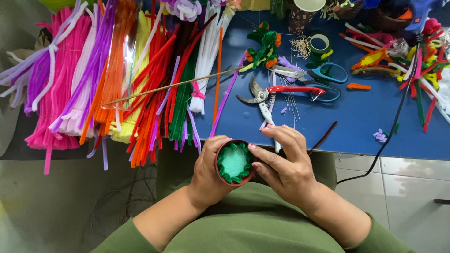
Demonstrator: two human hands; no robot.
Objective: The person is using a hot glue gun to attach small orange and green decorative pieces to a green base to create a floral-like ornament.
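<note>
Across the top of the view, blue worktop point(365, 126), its left part covered by a big spread of pipe cleaners point(117, 79) in pink, purple, orange, red, green, white, hanging over the near edge. A thin wooden stick point(173, 85) lies slanted over them, tip reaching a green-and-orange pipe-cleaner figure point(263, 47). Right end of worktop: messy heap of mixed coloured pieces point(412, 56), black cable point(389, 136) running down off the edge.

Mid worktop: red-handled pliers point(276, 93), jaws open, just beside blue-handled scissors point(318, 75); thin wire pins scattered near them; small roll of green tape point(320, 43) behind.

Below the worktop edge, over the lap, both forearms in green sleeves angle inward. Left hand point(206, 173) wraps round the side of a small brown pot point(234, 163), fingers curled closed on it, pot tilted with mouth facing up at the camera. Pot filled with light green foam ringed by dark green fuzzy trim. Right hand point(286, 161) loosely curled, half open, fingertips resting on the pot's right rim, thumb at the trim; gripping nothing by itself.
</note>
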